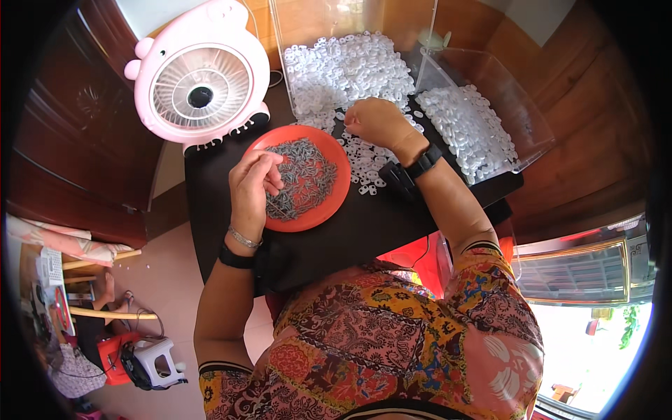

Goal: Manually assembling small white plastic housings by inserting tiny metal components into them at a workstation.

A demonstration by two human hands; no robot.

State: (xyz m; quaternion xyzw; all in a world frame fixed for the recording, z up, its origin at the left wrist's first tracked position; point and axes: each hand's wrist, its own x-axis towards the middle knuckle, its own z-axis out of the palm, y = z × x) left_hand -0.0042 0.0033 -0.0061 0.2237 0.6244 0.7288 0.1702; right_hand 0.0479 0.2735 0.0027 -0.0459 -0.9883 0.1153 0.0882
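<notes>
My left hand (253, 183) is over the left side of a round orange-red plate (341, 183), its fingers curled in toward the thumb. Many small grey screw-like pieces (302, 168) lie heaped on that plate. My right hand (378, 124) is closed above a scatter of small white plastic pieces (367, 159), which look oval with holes. Whatever either hand's fingers hold is too small or too hidden to make out. Each wrist wears a black strap, and a bracelet circles the left wrist too.
A clear bin (294, 42) of white pieces stands at the back, and a second clear bin (535, 143) of white ovals sits at the right. The pink pig-shaped fan (143, 87) is at the back left. All stand on a dark table (322, 248).
</notes>
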